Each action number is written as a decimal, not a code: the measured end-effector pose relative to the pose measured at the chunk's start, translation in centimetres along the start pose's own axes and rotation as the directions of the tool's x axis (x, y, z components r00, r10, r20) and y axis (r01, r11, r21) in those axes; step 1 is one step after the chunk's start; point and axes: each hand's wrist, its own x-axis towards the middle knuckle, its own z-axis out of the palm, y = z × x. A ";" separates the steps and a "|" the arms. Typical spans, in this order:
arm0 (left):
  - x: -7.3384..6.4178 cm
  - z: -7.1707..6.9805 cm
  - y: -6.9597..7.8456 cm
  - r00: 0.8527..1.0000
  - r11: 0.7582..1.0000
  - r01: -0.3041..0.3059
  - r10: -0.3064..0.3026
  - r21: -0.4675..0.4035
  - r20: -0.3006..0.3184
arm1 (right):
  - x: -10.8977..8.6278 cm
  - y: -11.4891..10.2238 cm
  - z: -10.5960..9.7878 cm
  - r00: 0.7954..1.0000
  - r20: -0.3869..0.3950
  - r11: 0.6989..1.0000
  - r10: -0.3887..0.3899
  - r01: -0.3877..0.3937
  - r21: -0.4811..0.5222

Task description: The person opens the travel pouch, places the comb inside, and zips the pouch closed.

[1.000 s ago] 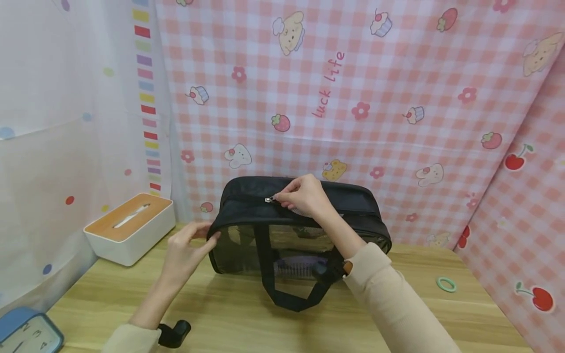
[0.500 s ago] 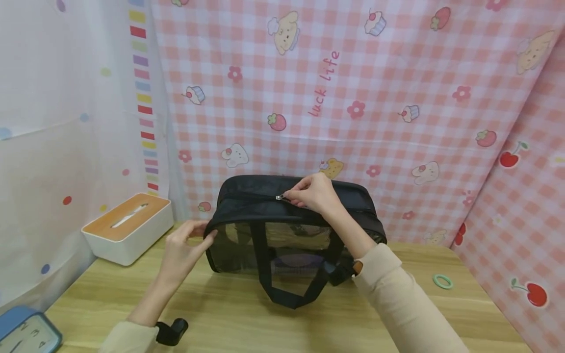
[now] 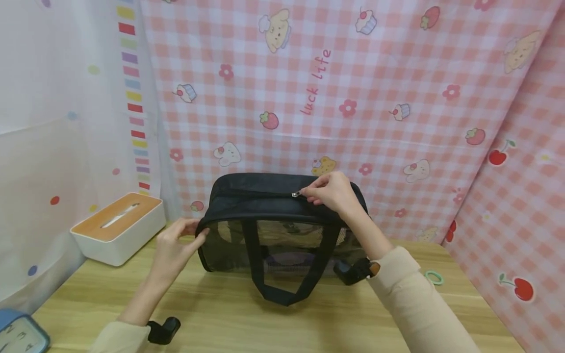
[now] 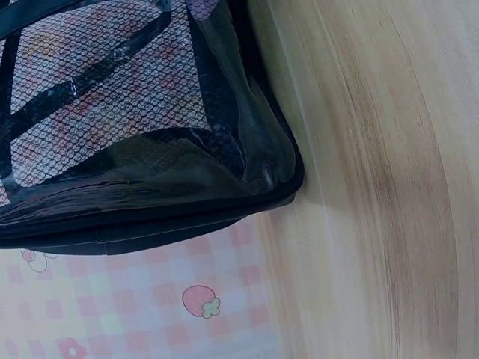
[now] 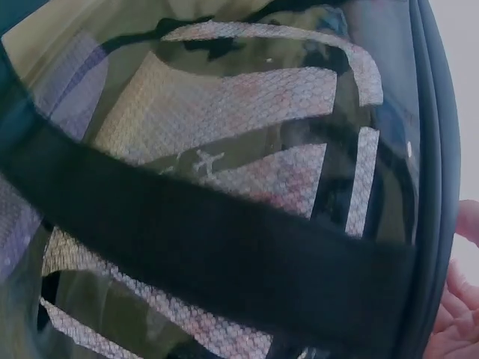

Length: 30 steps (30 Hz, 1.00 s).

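A black bag (image 3: 238,208) with a see-through front and mesh behind stands upright on the wooden table. Its black strap handle (image 3: 282,296) hangs down in front, and something purple with comb-like teeth shows dimly inside. My right hand (image 3: 333,193) pinches the metal zipper pull (image 3: 295,194) on top, right of the middle. At the bag's upper left corner, my left hand (image 3: 174,245) grips the edge between thumb and fingers. In the left wrist view the bag's corner (image 4: 269,176) fills the upper left; the hand is out of that view.
A white tissue box (image 3: 119,230) with a wooden lid stands at the back left. Part of a blue clock (image 3: 24,333) shows at the front left. To the right lies a green ring (image 3: 434,278), close to the right sleeve. A pink checked curtain (image 3: 282,88) hangs behind the bag.
My right hand has drawn the zipper pull to the right along the bag's top. The left hand keeps its hold at the left corner. The whole scene shifts slightly left in view.
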 end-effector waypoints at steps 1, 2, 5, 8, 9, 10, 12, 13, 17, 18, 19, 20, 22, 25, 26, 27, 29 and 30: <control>0.0 0.0 0.0 1.000 1.000 0.001 -0.001 0.001 -0.001 | 0.0 0.1 -0.2 1.000 -0.002 1.000 0.005 -0.005 -0.001; 0.0 0.0 0.0 1.000 1.000 0.002 -0.002 0.002 -0.002 | 0.0 0.3 -0.4 1.000 -0.004 1.000 0.009 -0.009 0.002; 0.0 0.1 0.0 1.000 1.000 0.006 -0.006 0.005 0.000 | -0.1 0.7 -1.1 1.000 -0.010 1.000 0.022 -0.022 0.010; 0.1 0.2 0.1 1.000 1.000 0.010 -0.010 0.007 0.007 | -0.3 1.3 -1.9 0.999 -0.029 0.999 0.037 -0.036 0.028; 0.1 0.2 0.1 1.000 1.000 0.013 -0.013 0.007 0.007 | -0.3 1.5 -2.2 0.999 -0.034 0.999 0.042 -0.041 0.035; 0.1 0.2 0.1 1.000 1.000 0.017 -0.017 0.005 0.008 | -0.4 1.7 -2.5 0.998 -0.040 0.998 0.050 -0.049 0.036; 0.1 0.2 0.1 1.000 1.000 0.027 -0.027 0.006 0.009 | -0.5 2.2 -3.1 0.997 -0.048 0.997 0.062 -0.059 0.047; 0.1 0.2 0.2 0.999 1.000 0.031 -0.031 0.006 0.009 | -0.6 2.4 -3.4 0.997 -0.049 0.997 0.065 -0.063 0.046; 0.0 0.1 0.2 0.999 0.999 0.041 -0.041 0.015 0.015 | -1.0 3.4 -4.4 0.996 -0.059 0.997 0.066 -0.064 0.031; 0.0 0.1 0.2 0.999 0.999 0.039 -0.039 0.018 0.016 | -1.1 3.6 -4.6 0.996 -0.067 0.998 0.067 -0.065 0.022; 0.1 0.1 0.2 0.999 0.999 0.039 -0.040 0.018 0.016 | -1.2 3.9 -4.8 0.995 -0.073 0.998 0.066 -0.065 0.020; 0.0 0.2 0.2 0.999 0.999 0.040 -0.040 0.020 0.017 | -1.4 4.1 -5.1 0.994 -0.078 0.997 0.070 -0.069 0.020; 0.0 0.1 0.2 0.999 0.999 0.040 -0.040 0.025 0.015 | -1.6 4.7 -5.5 0.993 -0.089 0.997 0.082 -0.080 0.022; 0.0 0.1 0.1 0.999 0.999 0.043 -0.043 0.030 0.011 | -1.8 5.6 -6.0 0.991 -0.104 0.996 0.088 -0.085 0.034; 0.0 0.1 0.1 0.999 0.999 0.044 -0.044 0.032 0.011 | -1.9 5.8 -6.1 0.990 -0.107 0.996 0.089 -0.085 0.039; 0.0 0.0 0.1 0.999 0.999 0.044 -0.044 0.033 0.009 | -1.9 6.1 -6.2 0.990 -0.113 0.996 0.087 -0.083 0.043; 0.1 0.1 0.2 0.999 0.999 0.043 -0.044 0.030 0.008 | -2.0 6.8 -6.6 0.988 -0.128 0.995 0.086 -0.080 0.054; 0.1 0.1 0.2 0.999 0.999 0.042 -0.042 0.028 0.008 | -2.1 7.2 -6.8 0.987 -0.133 0.995 0.089 -0.081 0.063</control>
